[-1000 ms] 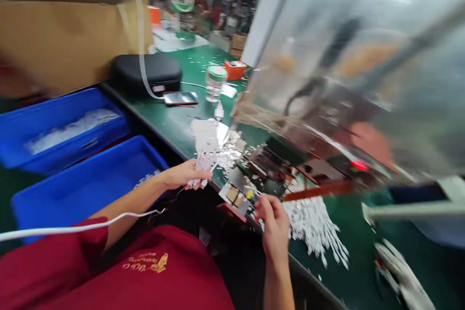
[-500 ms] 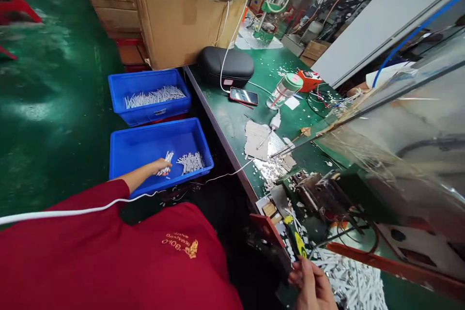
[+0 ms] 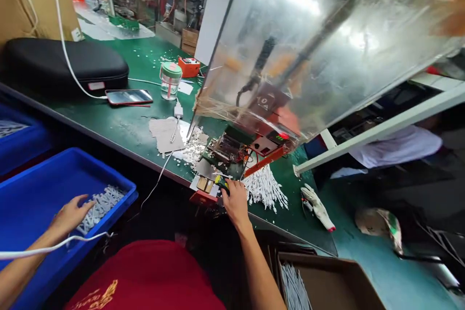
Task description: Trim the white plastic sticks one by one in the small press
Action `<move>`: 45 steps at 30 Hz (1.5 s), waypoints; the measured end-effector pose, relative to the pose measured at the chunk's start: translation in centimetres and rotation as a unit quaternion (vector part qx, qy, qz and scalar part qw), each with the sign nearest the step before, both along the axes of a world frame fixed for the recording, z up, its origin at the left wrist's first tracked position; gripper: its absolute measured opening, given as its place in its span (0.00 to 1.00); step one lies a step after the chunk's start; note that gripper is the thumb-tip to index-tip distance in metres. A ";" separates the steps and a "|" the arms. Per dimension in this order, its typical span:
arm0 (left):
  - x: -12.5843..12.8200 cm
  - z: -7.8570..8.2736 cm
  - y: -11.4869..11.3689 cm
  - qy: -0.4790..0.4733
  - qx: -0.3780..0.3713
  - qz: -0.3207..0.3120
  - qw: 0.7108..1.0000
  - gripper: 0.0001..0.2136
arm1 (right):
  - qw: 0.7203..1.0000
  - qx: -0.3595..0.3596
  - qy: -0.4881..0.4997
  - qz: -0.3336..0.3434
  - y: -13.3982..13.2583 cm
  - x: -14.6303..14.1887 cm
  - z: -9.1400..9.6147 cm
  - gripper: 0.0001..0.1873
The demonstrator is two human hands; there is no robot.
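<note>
Head view, left hand [image 3: 70, 215]: open, fingers spread, just above white plastic strips [image 3: 101, 208] in a blue crate [image 3: 72, 157]
Right hand [image 3: 236, 202]: curled shut on a yellow-green handle [image 3: 221, 184], just below a circuit-board machine [image 3: 227, 152]

A red shirt [image 3: 145, 276] covers the torso, with a gold embroidered emblem [image 3: 95, 295] on its chest, cut off by the lower edge of the view; the left hand [image 3: 70, 215] and right hand [image 3: 236, 203] are bare, as are the forearms; a thin white cable [image 3: 54, 250] runs over the left forearm [image 3: 22, 271].

From the machine [image 3: 228, 152] on the bench [image 3: 119, 123], the phone [image 3: 129, 97] lies at ten o'clock, the bin [image 3: 109, 174] at eight, the carton [image 3: 327, 281] at five.
</note>
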State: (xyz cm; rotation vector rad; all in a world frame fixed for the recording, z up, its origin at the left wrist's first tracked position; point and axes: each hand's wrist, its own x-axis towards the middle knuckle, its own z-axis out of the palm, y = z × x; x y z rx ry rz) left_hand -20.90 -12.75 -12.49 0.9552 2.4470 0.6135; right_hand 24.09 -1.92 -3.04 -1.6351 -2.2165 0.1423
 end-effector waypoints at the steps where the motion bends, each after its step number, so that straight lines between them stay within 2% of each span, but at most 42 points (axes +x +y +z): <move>1: -0.2 0.4 0.9 0.005 0.007 -0.004 1.000 0.06 | 0.999 0.001 0.033 0.002 -0.2 0.1 0.2 0.17; 3: 0.3 2.1 3.3 -0.001 0.062 -0.026 0.998 0.11 | 0.993 -0.008 0.113 0.015 -0.7 0.9 0.9 0.17; 5: 1.7 4.5 6.4 -0.022 0.154 -0.072 0.985 0.15 | 0.982 -0.032 0.184 0.027 -1.1 1.8 1.6 0.17; 7: 3.8 7.0 9.9 -0.059 0.224 -0.107 0.967 0.16 | 0.974 -0.052 0.217 0.027 -1.4 2.5 2.4 0.17; 9: 6.0 8.8 13.2 -0.023 0.253 -0.161 0.954 0.16 | 0.971 -0.067 0.229 0.029 -1.7 2.5 3.0 0.17; 11: 7.8 9.4 16.0 -0.002 0.262 -0.184 0.947 0.15 | 0.965 -0.091 0.241 0.049 -2.0 2.1 3.6 0.16; 14: 9.3 8.7 18.4 0.025 0.264 -0.180 0.947 0.15 | 0.959 -0.108 0.250 0.078 -2.3 1.5 4.7 0.15; 16: 9.5 7.8 18.9 0.039 0.274 -0.168 0.946 0.15 | 0.968 -0.076 0.229 0.068 -2.4 1.9 5.6 0.15; 21: 9.1 6.6 18.7 0.059 0.318 -0.139 0.936 0.13 | 0.994 0.031 0.093 -0.041 -2.2 5.1 7.7 0.16; 25: 9.2 6.3 18.9 0.075 0.319 -0.130 0.936 0.12 | 0.997 0.037 0.024 -0.058 -2.0 6.3 8.2 0.17; 32: 9.3 6.3 18.9 0.074 0.313 -0.134 0.937 0.12 | 0.998 0.041 -0.016 -0.047 -1.9 6.0 8.6 0.17; 36: 9.4 6.4 18.8 0.075 0.311 -0.135 0.938 0.12 | 0.997 0.027 -0.058 -0.034 -1.3 6.2 9.8 0.17; 39: 9.4 6.4 18.8 0.074 0.302 -0.137 0.940 0.13 | 0.994 0.021 -0.104 -0.012 0.1 4.9 11.1 0.18; 41: 9.3 6.4 18.8 0.077 0.296 -0.133 0.943 0.14 | 0.993 0.024 -0.118 0.010 1.3 2.9 11.6 0.19; 45: 9.2 6.4 18.8 0.086 0.294 -0.127 0.944 0.14 | 0.991 0.033 -0.114 0.054 2.6 -2.1 10.7 0.20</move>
